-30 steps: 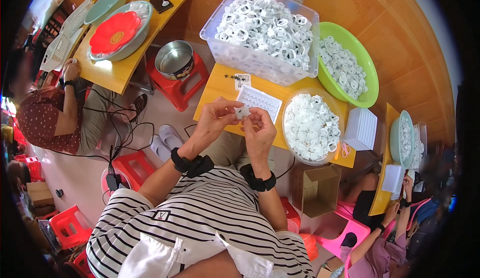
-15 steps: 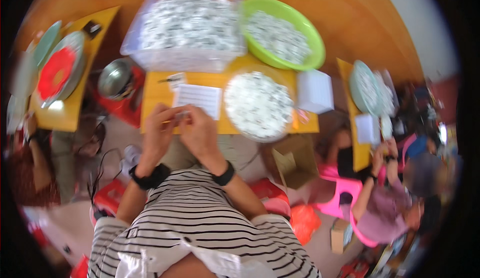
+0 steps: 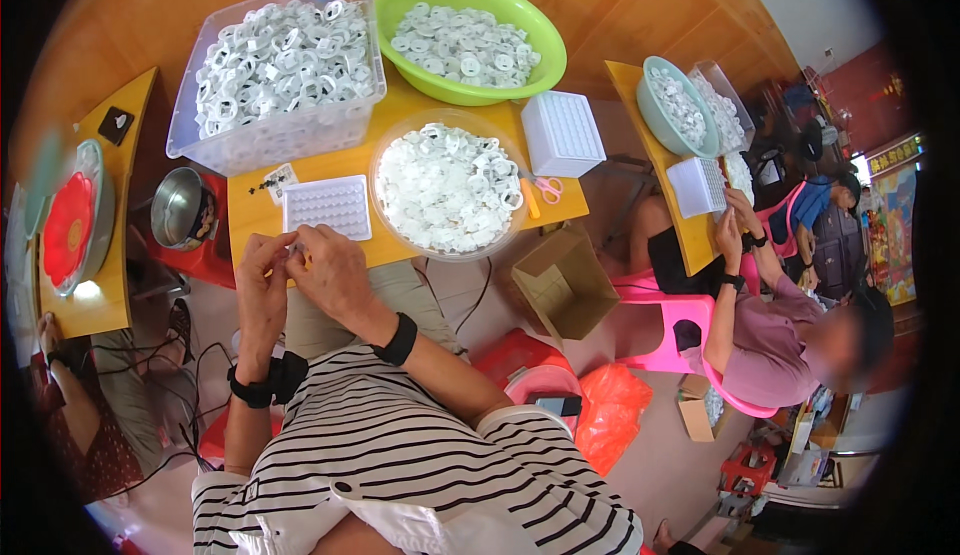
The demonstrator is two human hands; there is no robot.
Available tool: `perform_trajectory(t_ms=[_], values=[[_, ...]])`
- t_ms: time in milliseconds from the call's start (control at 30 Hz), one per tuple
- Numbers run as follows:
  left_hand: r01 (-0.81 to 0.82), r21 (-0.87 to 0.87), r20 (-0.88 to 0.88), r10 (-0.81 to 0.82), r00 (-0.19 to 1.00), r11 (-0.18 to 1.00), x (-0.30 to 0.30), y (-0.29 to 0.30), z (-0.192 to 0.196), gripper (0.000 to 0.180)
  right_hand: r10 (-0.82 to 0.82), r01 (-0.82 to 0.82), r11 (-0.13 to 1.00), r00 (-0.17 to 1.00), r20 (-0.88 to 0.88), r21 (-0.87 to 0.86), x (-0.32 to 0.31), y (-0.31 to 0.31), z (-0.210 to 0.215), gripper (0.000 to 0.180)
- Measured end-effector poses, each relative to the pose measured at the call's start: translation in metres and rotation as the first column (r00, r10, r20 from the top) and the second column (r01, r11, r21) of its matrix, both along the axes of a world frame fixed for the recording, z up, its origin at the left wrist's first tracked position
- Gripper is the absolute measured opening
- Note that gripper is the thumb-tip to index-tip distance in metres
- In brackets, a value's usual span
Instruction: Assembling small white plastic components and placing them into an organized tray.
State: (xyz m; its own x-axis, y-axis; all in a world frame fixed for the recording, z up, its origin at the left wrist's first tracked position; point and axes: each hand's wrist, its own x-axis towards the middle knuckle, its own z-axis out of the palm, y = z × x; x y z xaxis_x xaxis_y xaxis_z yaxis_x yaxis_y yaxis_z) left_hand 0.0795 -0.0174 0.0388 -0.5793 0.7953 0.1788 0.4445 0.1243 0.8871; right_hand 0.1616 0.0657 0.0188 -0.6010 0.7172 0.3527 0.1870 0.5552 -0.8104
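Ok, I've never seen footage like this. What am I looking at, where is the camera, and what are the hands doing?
There is no machine here. A person wears a wide fisheye camera on the head, looking down, so straight edges bend near the rim. The striped sleeves and forearms from the bottom are that person's own. The left hand and right hand meet at the near edge of a yellow table, pinching something small that the fingers hide. Just beyond lies a white tray. Also on the table: a clear bowl, a clear bin and a green basin, all full of small white rings, plus a white box and scissors. On the right, another person works at a second table.
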Motion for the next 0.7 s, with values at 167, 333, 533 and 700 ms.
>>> perform_trajectory(t_ms=[167,333,533,700], values=[[-0.024,-0.013,-0.014,0.024,1.0,1.0,-0.004,-0.003,-0.008,0.031,0.024,-0.024,1.0,0.997,0.067,-0.008,-0.004,0.0,0.002,0.012],[-0.043,0.013,0.025,0.043,0.999,0.999,-0.004,-0.005,-0.003,0.026,0.031,-0.031,1.0,0.998,0.062,-0.002,-0.01,0.0,-0.004,0.013],[-0.066,0.099,0.442,0.016,0.897,0.993,-0.011,-0.003,-0.011,0.024,0.015,-0.076,0.927,0.986,-0.168,-0.366,0.0,0.006,-0.006,0.018],[-0.076,0.183,0.642,-0.061,0.764,0.98,-0.014,-0.009,-0.004,0.022,0.034,-0.231,0.718,0.954,-0.299,-0.656,0.008,0.006,-0.001,0.017]])
